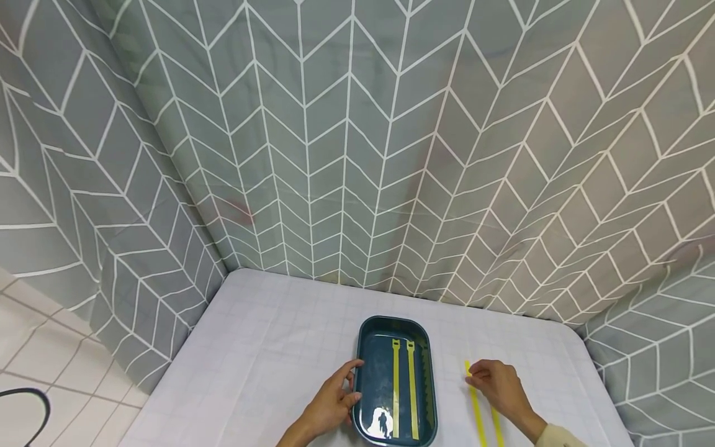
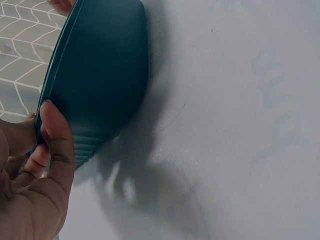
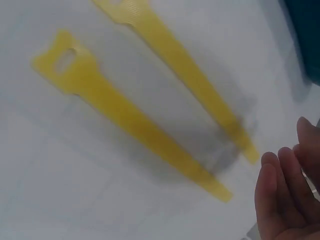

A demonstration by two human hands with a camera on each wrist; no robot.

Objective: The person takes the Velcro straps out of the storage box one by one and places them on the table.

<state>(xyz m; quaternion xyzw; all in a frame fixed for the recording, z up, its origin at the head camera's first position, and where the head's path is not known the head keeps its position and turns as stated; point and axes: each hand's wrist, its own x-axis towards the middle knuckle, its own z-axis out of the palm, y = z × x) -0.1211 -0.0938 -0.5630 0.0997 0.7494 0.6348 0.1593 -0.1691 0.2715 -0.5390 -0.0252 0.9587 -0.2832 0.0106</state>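
Note:
A dark teal rectangular tray (image 1: 375, 375) lies on the white table. My left hand (image 1: 328, 405) grips its left rim, fingers bent at the edge; the left wrist view shows one finger along the outer wall. Inside the tray lie two yellow hook-and-loop cable ties (image 1: 396, 388), side by side, slotted heads at the far end. Right of the tray, two more yellow cable ties (image 3: 135, 122) rest on the cloth, their narrow tips towards my right hand (image 1: 501, 388). That hand hovers beside the tips with loosely bent fingers, nothing between them in the right wrist view.
White cloth covers the table (image 1: 279, 335). Grey curtains (image 1: 324, 155) with white chevron lines hang behind and at both sides. Pale floor tiles (image 1: 61, 372) and a black cable (image 1: 43, 403) show at the lower left.

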